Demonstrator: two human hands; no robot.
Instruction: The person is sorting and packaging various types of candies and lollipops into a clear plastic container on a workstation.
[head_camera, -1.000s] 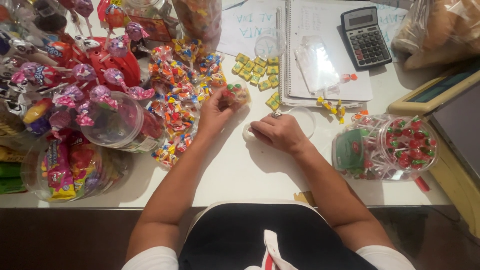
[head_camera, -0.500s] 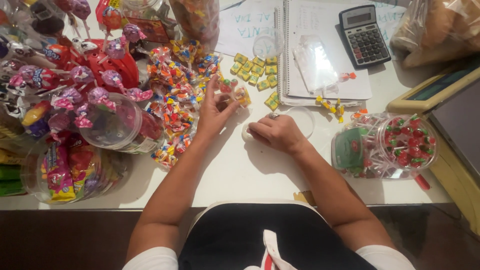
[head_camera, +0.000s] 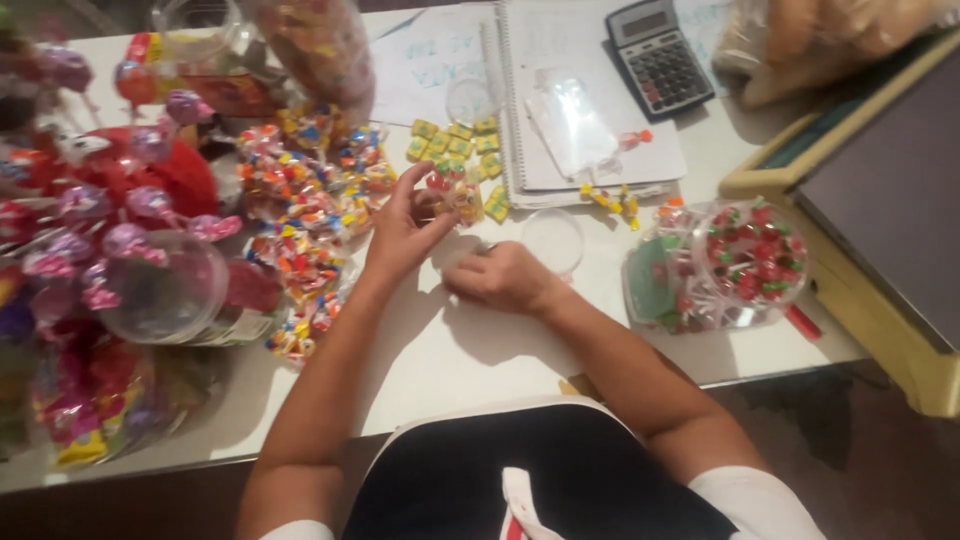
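Leftmost, lollipops (head_camera: 95, 215) stand beside an empty clear tub (head_camera: 165, 290) on its side. Next, a heap of wrapped candies (head_camera: 305, 215) spreads over the white table (head_camera: 450, 370). Just right of the heap, the left hand (head_camera: 400, 235) pinches a small bag of candies (head_camera: 450, 195) between thumb and fingertips. It looks light, crinkly and slippery, best taken by its gathered top. The right hand (head_camera: 500, 275) rests curled on the table; whether it grips anything I cannot tell. Further right stands a jar of red sweets (head_camera: 735, 265).
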